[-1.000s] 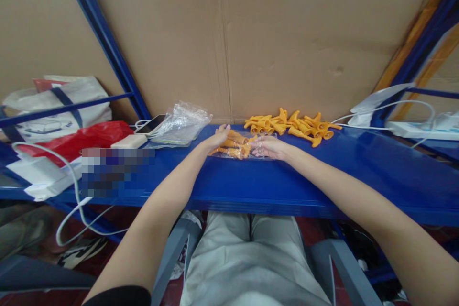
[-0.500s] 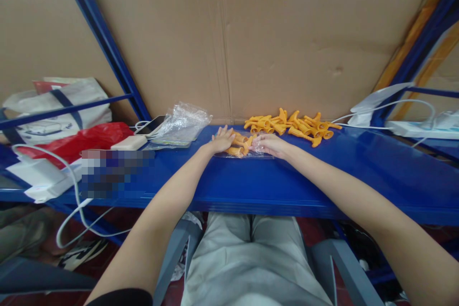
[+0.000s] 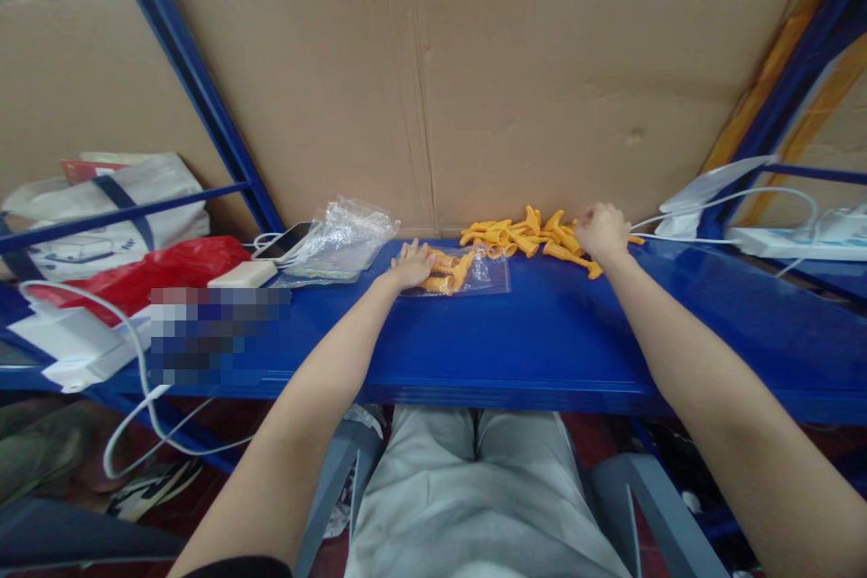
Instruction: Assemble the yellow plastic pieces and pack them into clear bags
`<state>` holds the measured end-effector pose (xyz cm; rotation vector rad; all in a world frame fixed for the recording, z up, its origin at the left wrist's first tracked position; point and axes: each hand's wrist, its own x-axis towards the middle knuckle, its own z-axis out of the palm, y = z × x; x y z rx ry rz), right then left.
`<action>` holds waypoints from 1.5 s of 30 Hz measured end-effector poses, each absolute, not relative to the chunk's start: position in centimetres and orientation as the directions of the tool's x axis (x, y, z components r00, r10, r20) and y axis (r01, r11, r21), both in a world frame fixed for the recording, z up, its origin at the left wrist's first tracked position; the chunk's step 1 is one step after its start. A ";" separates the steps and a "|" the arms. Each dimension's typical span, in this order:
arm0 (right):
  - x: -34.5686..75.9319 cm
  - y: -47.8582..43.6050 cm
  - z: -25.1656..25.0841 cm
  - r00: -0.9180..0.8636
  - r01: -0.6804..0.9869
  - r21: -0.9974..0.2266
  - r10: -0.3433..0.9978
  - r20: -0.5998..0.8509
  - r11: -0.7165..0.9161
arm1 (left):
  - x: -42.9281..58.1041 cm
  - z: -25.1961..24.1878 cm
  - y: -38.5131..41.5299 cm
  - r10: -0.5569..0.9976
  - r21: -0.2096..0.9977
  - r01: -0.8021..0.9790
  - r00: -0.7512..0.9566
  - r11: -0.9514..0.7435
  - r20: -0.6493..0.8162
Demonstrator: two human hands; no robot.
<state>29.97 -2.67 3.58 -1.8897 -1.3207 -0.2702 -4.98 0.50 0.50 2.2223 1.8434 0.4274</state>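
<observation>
A small clear plastic bag (image 3: pixel 484 271) holding several orange plastic parts lies on the blue shelf (image 3: pixel 528 343). My left hand (image 3: pixel 410 264) rests on the bag's left end with fingers spread flat. A loose pile of orange parts (image 3: pixel 535 235) sits against the cardboard at the back. My right hand (image 3: pixel 601 230) is on the pile's right end with its fingers curled down into the parts; what they grip is hidden.
A stack of empty clear bags (image 3: pixel 342 235) and a phone (image 3: pixel 288 239) lie left of my hand. Further left are a white block (image 3: pixel 242 273), a red bag (image 3: pixel 145 266) and white chargers (image 3: pixel 71 339) with cables. A power strip (image 3: pixel 792 244) sits at the right. Cardboard (image 3: pixel 474 81) backs the shelf.
My right hand has left the bag and moved right and back onto the loose pile. My left hand stays on the bag.
</observation>
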 end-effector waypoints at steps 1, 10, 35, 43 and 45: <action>31.2 -2.5 3.1 0.467 0.865 -0.458 0.663 0.585 -0.205 | -5.1 0.6 0.5 0.983 0.350 0.918 0.165 -0.184 0.081; 35.1 -2.0 0.8 0.713 0.665 -0.555 0.647 0.270 -0.500 | -4.9 1.3 -0.5 0.988 0.348 0.925 0.150 -0.156 0.044; 24.1 -3.0 2.2 -0.235 0.748 -0.520 0.896 0.375 0.414 | -4.7 1.2 -0.4 0.989 0.220 0.965 0.134 -0.144 0.059; 21.7 -4.4 2.1 -0.486 0.617 -0.582 0.838 0.247 0.529 | -5.0 -0.9 2.1 0.968 0.329 0.913 0.205 -0.243 0.147; 21.6 -4.4 1.9 -0.496 0.576 -0.635 0.837 0.229 0.515 | -5.0 -1.6 3.0 0.962 0.379 0.888 0.206 -0.261 0.179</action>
